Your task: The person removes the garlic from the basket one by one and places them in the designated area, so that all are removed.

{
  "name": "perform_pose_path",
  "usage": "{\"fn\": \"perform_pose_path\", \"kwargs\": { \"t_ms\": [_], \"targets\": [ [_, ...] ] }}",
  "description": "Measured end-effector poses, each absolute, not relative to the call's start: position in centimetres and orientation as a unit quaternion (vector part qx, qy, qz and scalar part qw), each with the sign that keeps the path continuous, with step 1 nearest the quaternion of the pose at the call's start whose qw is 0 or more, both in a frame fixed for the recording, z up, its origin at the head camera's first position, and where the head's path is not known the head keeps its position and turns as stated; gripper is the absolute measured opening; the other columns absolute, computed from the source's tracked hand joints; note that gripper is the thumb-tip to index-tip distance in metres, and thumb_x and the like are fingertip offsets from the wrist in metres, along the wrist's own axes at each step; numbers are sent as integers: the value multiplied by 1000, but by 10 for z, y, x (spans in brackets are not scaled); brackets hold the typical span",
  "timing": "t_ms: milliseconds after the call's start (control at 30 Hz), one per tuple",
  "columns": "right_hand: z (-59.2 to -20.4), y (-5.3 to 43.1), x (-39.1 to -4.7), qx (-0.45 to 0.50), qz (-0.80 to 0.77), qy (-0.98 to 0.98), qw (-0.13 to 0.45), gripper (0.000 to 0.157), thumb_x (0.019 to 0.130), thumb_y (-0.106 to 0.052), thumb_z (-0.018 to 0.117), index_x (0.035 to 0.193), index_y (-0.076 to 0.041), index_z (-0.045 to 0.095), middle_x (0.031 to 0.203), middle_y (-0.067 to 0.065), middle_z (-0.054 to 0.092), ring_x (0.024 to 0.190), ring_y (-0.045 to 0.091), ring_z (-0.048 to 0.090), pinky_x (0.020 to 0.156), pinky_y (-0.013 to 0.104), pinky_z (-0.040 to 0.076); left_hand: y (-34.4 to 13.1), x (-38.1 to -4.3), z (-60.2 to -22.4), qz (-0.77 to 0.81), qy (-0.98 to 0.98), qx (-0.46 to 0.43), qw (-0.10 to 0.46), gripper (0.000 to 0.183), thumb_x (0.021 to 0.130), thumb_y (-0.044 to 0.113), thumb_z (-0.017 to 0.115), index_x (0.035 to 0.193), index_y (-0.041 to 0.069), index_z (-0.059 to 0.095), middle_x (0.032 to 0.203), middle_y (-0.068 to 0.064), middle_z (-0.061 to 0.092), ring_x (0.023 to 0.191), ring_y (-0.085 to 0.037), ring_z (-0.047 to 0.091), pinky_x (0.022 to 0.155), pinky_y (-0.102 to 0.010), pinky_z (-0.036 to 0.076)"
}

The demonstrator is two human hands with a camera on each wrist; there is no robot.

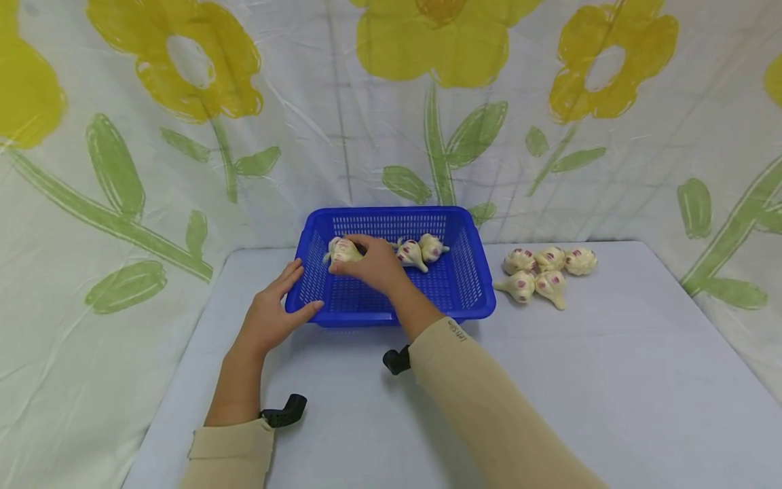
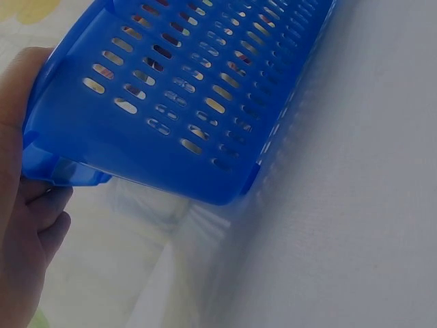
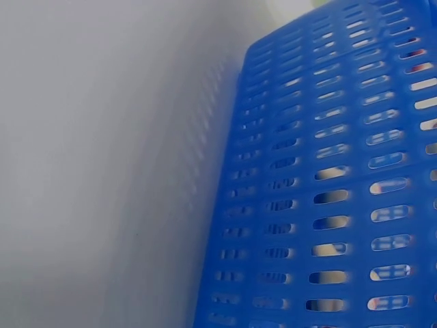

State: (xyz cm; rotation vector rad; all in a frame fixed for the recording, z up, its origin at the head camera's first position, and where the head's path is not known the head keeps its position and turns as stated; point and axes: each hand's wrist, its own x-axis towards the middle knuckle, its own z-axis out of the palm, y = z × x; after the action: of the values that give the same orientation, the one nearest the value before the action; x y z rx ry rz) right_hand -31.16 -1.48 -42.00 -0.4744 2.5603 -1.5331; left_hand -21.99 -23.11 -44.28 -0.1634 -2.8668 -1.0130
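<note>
A blue plastic basket (image 1: 391, 318) with slotted walls stands on the table. My left hand (image 1: 269, 314) holds its front left corner, the thumb on the front rim and the fingers along the left side. In the left wrist view the fingertips (image 2: 58, 232) show below the rim. My right hand (image 1: 375, 263) reaches over the front rim and pinches a garlic bulb (image 1: 343, 251) at the left inside the basket. Two more bulbs, one garlic bulb (image 1: 411, 254) and another garlic bulb (image 1: 432, 247), lie right of that hand. The right wrist view shows the slotted front wall (image 3: 307, 191), not the hand.
Right of the basket, several garlic bulbs (image 1: 550, 285) lie grouped in two rows on the white table (image 1: 611, 380). Behind the table hangs a white curtain (image 1: 305, 136) with yellow flowers. A black wrist mount (image 1: 286, 411) sticks out from the left sleeve.
</note>
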Motion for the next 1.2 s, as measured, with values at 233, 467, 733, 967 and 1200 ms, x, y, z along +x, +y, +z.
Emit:
{"fn": "perform_pose_path", "kwargs": {
  "t_ms": [233, 467, 733, 967, 1200],
  "targets": [
    [-420, -13, -311, -157, -527, 834, 47, 74, 74, -46, 83, 139, -20, 57, 131, 0, 64, 114, 16, 62, 94, 35, 55, -232, -220, -443, -332, -940, -55, 47, 90, 85, 60, 67, 155, 17, 31, 163, 0, 23, 149, -35, 26, 113, -63, 30],
    [-419, -12, -310, -156, -545, 823, 38, 75, 73, -49, 83, 138, -20, 58, 132, -2, 63, 115, 15, 62, 93, 33, 55, -232, -220, -443, -332, -940, -56, 51, 91, 84, 62, 67, 155, 17, 32, 163, 0, 24, 149, -34, 26, 113, -62, 30],
    [-417, -7, -305, -161, -581, 798, 5, 70, 75, -47, 83, 136, -23, 59, 129, -4, 62, 112, 13, 61, 89, 32, 57, -230, -221, -445, -331, -941, -54, 41, 90, 85, 58, 68, 156, 16, 30, 164, -1, 22, 149, -35, 24, 114, -62, 29],
    [-409, 1, -298, -167, -600, 781, -40, 71, 75, -43, 84, 137, -19, 59, 129, -3, 63, 115, 12, 61, 93, 30, 55, -229, -222, -443, -319, -946, -49, 35, 92, 84, 62, 66, 156, 19, 28, 164, 0, 21, 149, -35, 24, 113, -63, 29],
    [-402, 26, -287, -182, -629, 752, -79, 67, 77, -34, 85, 136, -15, 60, 124, 3, 63, 105, 18, 62, 79, 32, 59, -232, -220, -444, -321, -945, -47, 37, 91, 85, 61, 67, 157, 20, 28, 164, -1, 21, 149, -35, 24, 113, -62, 30]
  ]
}}
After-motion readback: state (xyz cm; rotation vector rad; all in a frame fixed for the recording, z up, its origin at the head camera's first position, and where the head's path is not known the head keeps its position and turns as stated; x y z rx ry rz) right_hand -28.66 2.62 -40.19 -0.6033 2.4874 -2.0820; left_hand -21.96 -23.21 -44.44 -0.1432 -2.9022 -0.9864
